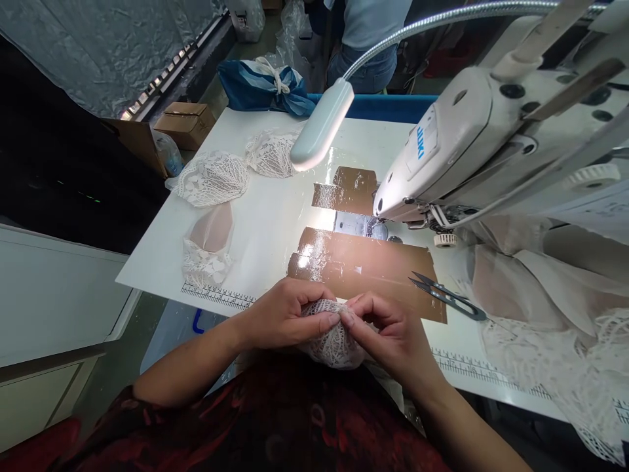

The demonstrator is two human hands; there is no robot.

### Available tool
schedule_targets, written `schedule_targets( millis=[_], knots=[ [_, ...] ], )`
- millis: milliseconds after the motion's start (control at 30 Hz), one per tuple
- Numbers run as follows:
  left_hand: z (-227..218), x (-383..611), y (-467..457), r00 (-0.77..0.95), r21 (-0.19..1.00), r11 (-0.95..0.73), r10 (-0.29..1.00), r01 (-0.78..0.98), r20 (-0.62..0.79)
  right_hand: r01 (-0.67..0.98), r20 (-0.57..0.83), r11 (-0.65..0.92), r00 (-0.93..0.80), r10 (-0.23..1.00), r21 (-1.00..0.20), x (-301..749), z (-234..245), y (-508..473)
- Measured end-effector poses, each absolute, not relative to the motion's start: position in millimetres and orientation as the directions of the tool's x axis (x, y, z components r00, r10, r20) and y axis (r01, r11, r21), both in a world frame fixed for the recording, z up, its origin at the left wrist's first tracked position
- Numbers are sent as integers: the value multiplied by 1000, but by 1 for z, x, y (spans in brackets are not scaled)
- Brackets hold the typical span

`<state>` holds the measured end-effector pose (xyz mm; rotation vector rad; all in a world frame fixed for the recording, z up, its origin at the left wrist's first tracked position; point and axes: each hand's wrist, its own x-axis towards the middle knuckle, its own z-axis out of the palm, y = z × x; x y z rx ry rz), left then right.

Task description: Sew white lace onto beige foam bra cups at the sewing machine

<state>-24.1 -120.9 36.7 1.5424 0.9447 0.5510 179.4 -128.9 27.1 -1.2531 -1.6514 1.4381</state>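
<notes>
A white lace bra cup (334, 344) is pinched between both hands at the front edge of the table. My left hand (295, 318) closes thumb and fingers on its upper left edge. Opposite it, my right hand (386, 328) grips the same edge, the two thumbs almost touching. The cup's underside is hidden against my lap. Just beyond my hands lies a brown taped sheet (373, 262) on the table. Black thread snips (447, 295) rest on that sheet's right side, apart from my right hand.
A white sewing machine (442, 144) stands at the right, under a lamp (322, 124) on a bent metal neck. Lace cups (211, 177) lie on the table's left. White lace pieces (555, 341) are heaped at the right. A blue cloth bundle (265, 85) sits at the back, near a seated person (368, 39).
</notes>
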Motion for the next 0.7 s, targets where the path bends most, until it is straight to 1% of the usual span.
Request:
schedule_targets(
  millis=[67,167,333,567,633,700],
  knots=[
    [35,-23,-120,561,974,38,812,225,-162,266,-165,-63,-383,909,-962,182,27,-126],
    [33,-20,-118,565,979,23,814,203,-136,252,-172,-71,-407,897,-965,187,30,-121],
    [30,-16,-114,587,982,28,799,184,-133,337,-191,-30,-453,871,-941,188,36,-116],
    [39,-15,-108,646,974,224,738,40,-196,257,-142,-30,-430,892,-966,193,43,-117],
    [39,-9,-108,641,959,284,736,-2,-217,231,-126,-28,-420,899,-972,194,42,-116],
    [34,-2,-109,612,920,386,745,-69,-266,206,-131,-49,-402,906,-977,193,39,-114]
  ],
)
